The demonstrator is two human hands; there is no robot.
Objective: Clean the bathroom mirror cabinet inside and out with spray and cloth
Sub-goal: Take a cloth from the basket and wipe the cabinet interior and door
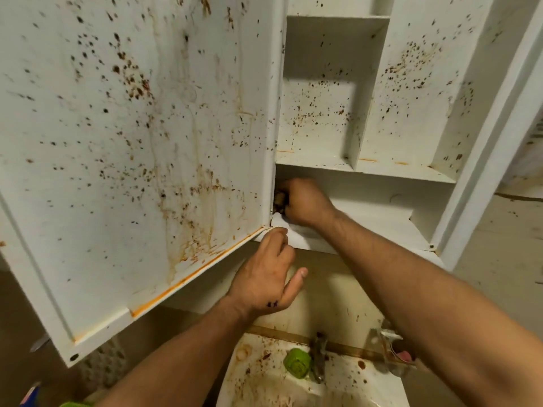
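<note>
This is a home bathroom, badly neglected. A white wall cabinet [411, 98] with inner shelves [382, 168] hangs open, its door [132, 142] swung to the left, all speckled with rust-brown spots. Directly below, nearer, sits a stained white basin [258, 377] with a metal tap [318, 356].

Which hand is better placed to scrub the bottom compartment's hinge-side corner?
Right: the right hand is inside that corner of the speckled white metal cabinet; the left hand is outside, at its lower edge.
</note>
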